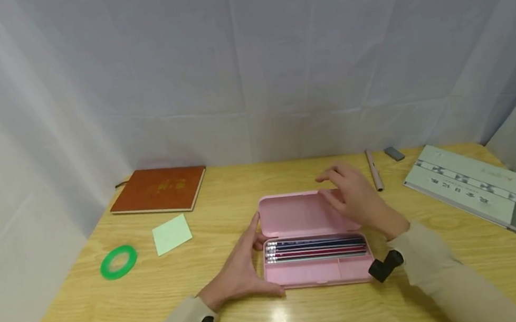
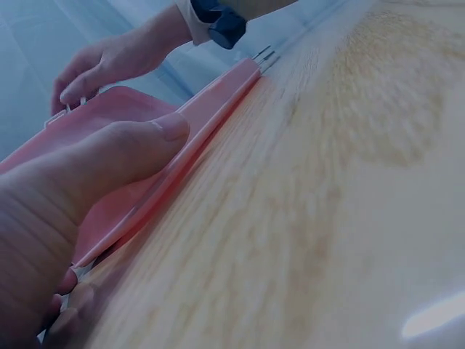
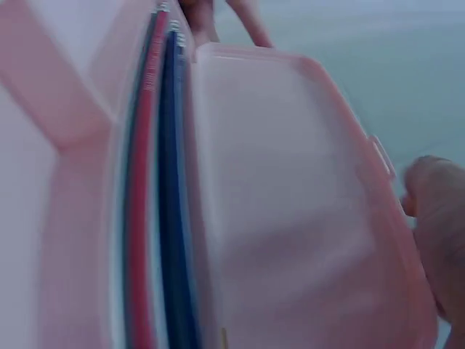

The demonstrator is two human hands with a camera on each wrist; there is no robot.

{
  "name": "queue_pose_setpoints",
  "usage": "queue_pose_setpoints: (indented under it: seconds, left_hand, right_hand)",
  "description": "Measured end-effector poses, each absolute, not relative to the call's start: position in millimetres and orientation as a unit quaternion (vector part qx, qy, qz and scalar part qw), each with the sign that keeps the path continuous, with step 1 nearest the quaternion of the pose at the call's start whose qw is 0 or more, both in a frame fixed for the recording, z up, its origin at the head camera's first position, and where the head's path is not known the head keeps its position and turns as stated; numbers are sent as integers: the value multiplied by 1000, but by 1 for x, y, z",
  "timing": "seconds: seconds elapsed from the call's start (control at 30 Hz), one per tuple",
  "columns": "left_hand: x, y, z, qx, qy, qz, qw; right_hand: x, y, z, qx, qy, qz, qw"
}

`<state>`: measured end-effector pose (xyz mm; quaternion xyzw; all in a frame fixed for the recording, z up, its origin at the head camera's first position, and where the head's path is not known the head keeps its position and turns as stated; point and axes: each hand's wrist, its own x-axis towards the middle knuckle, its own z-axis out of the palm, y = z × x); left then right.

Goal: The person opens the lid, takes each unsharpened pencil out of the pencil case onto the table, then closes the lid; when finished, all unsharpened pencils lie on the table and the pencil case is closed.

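Note:
A pink pencil case (image 1: pixel 303 272) lies on the table with its lid (image 1: pixel 292 213) raised at the back. Several pencils (image 1: pixel 315 247) fill its long rear compartment, dark blue and red among them, with their metal-banded ends to the left. My left hand (image 1: pixel 242 274) holds the case's left end, thumb along the front wall (image 2: pixel 211 113) and fingers round the far side. At the lid's upper right edge, my right hand (image 1: pixel 358 197) has its thumb and curled fingers about the rim, close to the small clasp (image 3: pixel 381 156). Part of the lid is hidden behind that hand.
To the left lie a brown notebook (image 1: pixel 158 190), a pale green sticky note (image 1: pixel 172 234) and a green tape ring (image 1: pixel 105 268). On the right are a pink pen (image 1: pixel 374 170), a grey eraser (image 1: pixel 394 154) and a grey-green notebook (image 1: pixel 471 187). A white curtain (image 1: pixel 238 67) hangs behind the table.

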<state>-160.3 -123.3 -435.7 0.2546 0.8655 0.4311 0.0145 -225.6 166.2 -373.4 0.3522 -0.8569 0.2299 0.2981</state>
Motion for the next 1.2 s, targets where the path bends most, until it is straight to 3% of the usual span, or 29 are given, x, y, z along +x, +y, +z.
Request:
queue_pose_setpoints:
  seconds: [0.07,0.13,0.2,0.27,0.33,0.4,0.6,0.83,1.2]
  left_hand:
    - [-160,-123,-436,256,867,427,17]
    - [-160,-122,-436,257,869,422,20]
    - [-159,-123,-436,255,871,419,21]
    - [-160,-123,-435,252,873,417,23]
    - [-160,-124,-434,251,874,415,23]
    - [-160,-124,-434,253,874,414,23]
    - [-160,-125,-436,253,874,415,22]
    - [-161,-124,-436,260,872,415,14]
    - [-161,-124,-436,259,870,420,17]
  right_hand:
    - [-218,165,-375,357,-834,231,350]
    - [-209,164,-378,381,-817,241,359]
    - [-200,164,-382,411,-819,251,312]
    - [-192,165,-388,431,-836,254,227]
    - [-187,168,-393,425,-858,256,135]
    - [-182,172,-397,400,-879,246,77]
    - [-178,179,-405,362,-899,246,27]
    - [-178,177,-408,356,-905,231,40]
    - [-170,189,-404,335,-899,211,187]
